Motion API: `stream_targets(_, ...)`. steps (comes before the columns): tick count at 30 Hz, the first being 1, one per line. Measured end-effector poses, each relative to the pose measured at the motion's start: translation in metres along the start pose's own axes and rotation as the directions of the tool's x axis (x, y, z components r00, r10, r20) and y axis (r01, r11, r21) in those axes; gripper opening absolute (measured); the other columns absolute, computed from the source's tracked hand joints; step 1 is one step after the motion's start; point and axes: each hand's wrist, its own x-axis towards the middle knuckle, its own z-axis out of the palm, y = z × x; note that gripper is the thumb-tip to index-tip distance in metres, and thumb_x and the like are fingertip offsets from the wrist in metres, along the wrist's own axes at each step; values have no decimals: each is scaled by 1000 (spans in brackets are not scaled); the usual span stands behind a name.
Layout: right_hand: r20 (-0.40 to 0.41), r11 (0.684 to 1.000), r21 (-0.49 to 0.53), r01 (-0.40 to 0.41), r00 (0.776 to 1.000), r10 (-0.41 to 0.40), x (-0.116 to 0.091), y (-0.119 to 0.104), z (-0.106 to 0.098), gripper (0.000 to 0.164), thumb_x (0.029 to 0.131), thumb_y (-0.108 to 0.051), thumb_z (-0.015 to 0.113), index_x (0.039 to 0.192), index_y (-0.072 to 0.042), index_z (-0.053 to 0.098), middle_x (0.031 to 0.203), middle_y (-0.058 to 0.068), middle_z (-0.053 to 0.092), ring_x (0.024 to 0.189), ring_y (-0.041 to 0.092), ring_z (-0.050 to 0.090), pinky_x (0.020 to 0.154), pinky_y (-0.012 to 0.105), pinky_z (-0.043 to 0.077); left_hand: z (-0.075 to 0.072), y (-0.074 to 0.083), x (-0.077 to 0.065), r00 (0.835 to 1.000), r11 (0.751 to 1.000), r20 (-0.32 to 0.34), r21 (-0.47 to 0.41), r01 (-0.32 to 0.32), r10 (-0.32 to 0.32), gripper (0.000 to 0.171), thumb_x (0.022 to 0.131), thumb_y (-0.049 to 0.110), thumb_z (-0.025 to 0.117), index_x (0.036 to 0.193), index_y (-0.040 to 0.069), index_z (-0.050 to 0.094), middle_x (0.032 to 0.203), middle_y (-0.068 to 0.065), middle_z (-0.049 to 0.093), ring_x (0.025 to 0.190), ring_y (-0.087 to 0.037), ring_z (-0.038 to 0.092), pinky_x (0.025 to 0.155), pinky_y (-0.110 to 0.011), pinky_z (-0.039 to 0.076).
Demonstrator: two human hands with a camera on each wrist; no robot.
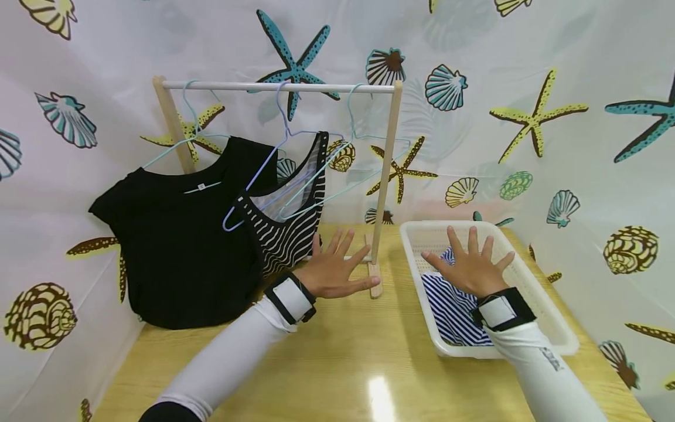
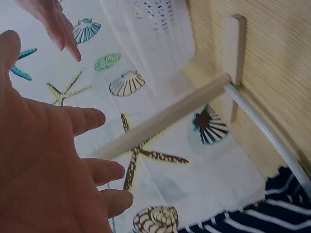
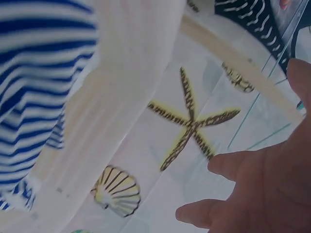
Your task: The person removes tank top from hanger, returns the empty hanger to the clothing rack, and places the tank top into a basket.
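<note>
My left hand [image 1: 336,269] is held out with its fingers spread, in front of the rack's right post [image 1: 387,170]; it holds nothing. My right hand [image 1: 474,266], fingers also spread and holding nothing, is above the white plastic basket [image 1: 543,293]. Blue-and-white striped cloth [image 1: 448,308] lies in that basket, partly hidden by the right hand and wrist. A black short-sleeved top [image 1: 179,258] hangs from a light-blue hanger on the left of the rack. Beside it a black-and-white striped tank top [image 1: 285,240] hangs from a purple hanger [image 1: 258,173].
A bare light-blue hanger [image 1: 350,140] hangs near the right end of the rack's white rail [image 1: 237,86]. The rack stands on a wooden table [image 1: 337,363]. A white curtain [image 1: 474,35] printed with starfish and shells surrounds the table's back and sides.
</note>
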Motion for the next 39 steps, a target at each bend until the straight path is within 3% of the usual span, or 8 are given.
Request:
stream_targets(9, 42, 995, -40, 87, 995, -86, 8, -51, 8, 100, 82, -85, 25, 156, -20, 7, 156, 29, -6, 135, 57, -13, 87, 81, -15, -4, -38, -36, 994, 992, -31, -70, 101, -103, 82, 89, 77, 27, 155, 31, 15, 160, -13, -4, 145, -34, -11, 104, -71, -7)
stream_targets(18, 45, 988, -70, 136, 990, -133, 15, -78, 8, 98, 81, -86, 25, 156, -25, 7, 158, 25, -2, 139, 55, -5, 92, 80, -10, -7, -49, -49, 983, 986, -76, -45, 162, -165, 86, 85, 82, 24, 155, 33, 15, 160, -15, 1, 145, -38, -6, 101, -76, 2)
stream_targets(23, 34, 985, -70, 156, 988, -153, 18, -86, 9, 98, 81, -85, 26, 156, -25, 8, 158, 24, 1, 139, 55, -3, 92, 80, -9, -12, -52, -57, 979, 984, -112, -49, 169, -173, 87, 85, 81, 28, 154, 29, 21, 160, -17, 6, 145, -40, -3, 100, -76, 1)
stream_targets(33, 73, 981, -64, 184, 981, -179, 22, -92, 8, 96, 83, -83, 29, 156, -26, 5, 158, 23, 1, 139, 55, -4, 93, 79, -10, -31, -59, -86, 969, 982, -159, -47, 184, -189, 86, 85, 81, 25, 154, 30, 21, 160, -16, 9, 145, -41, 5, 102, -74, 0)
stream_targets(39, 82, 978, -63, 198, 978, -193, 29, -92, 6, 97, 82, -84, 28, 156, -25, 7, 159, 22, 2, 140, 54, -3, 94, 80, -7, -40, -66, -92, 966, 982, -181, -38, 182, -186, 86, 87, 79, 27, 155, 27, 21, 159, -17, 14, 145, -41, 7, 102, -75, 2)
